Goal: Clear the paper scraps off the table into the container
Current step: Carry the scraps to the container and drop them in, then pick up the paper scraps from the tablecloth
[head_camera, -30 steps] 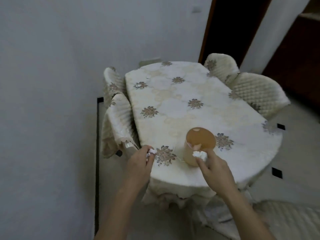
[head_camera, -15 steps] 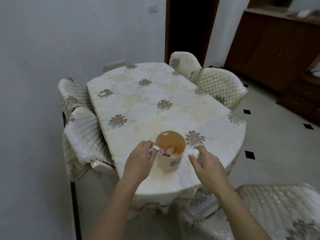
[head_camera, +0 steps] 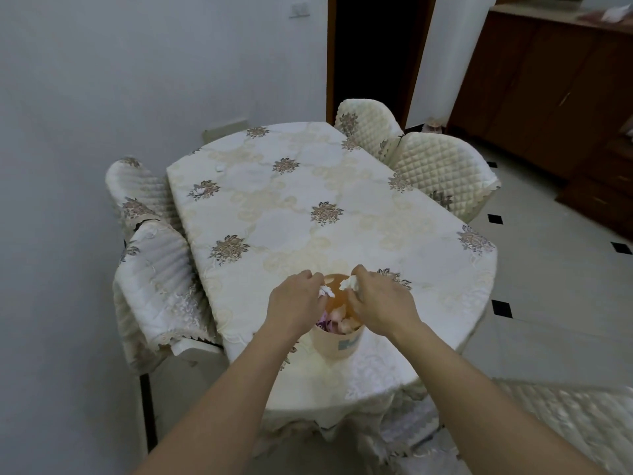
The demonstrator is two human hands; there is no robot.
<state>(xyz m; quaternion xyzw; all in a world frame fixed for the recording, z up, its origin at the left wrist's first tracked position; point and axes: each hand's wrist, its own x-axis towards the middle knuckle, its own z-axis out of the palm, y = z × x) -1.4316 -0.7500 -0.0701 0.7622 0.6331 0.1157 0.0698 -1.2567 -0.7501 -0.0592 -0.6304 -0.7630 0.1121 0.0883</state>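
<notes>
While both hands meet over the cup, each grip is pinched tight on a white paper scrap. The left hand holds its scrap between thumb and fingertips just above the cup's left rim. The right hand holds another scrap the same way above the right rim, so the two scraps sit near each other over the opening, apart by a narrow gap. Both forearms reach in from the bottom edge of the view.

The cup is pale, orange inside, with a small blue label on its near wall. It stands upright on the bench close to the near edge. Inside it lie more scraps, some white or cream and some purple, partly hidden by the hands.

A cream cloth with brown flower motifs covers the bench. Two small white scraps lie far off on it toward the far left corner: one near the corner, the other on a flower motif.

Quilted cream chairs stand around the bench, two on the left and two at the far right. Beyond them are a dark doorway and a brown cabinet.
</notes>
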